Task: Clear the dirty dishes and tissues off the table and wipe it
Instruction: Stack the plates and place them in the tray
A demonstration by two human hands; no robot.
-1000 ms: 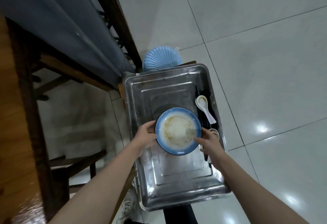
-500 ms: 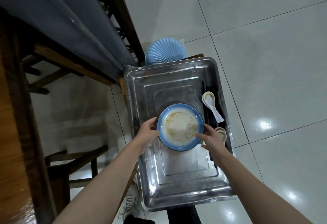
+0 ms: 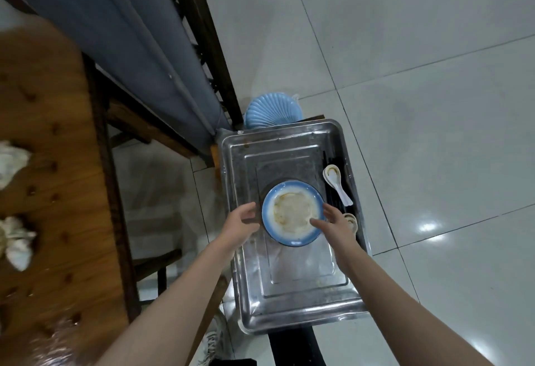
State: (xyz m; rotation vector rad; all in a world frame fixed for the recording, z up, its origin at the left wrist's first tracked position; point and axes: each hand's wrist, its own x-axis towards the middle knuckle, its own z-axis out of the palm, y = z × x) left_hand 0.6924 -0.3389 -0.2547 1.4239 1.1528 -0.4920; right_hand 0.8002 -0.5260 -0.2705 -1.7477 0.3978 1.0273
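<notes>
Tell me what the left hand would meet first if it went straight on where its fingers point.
Likely the left rim of the dirty blue-rimmed round plate in the metal tray; how high the left hand hovers is unclear.

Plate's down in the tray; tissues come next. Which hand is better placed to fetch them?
Left, probably. The crumpled tissues lie on the wooden table at the person's left; the left hand is free and nearer, while the right hand overlaps the plate rim.
</notes>
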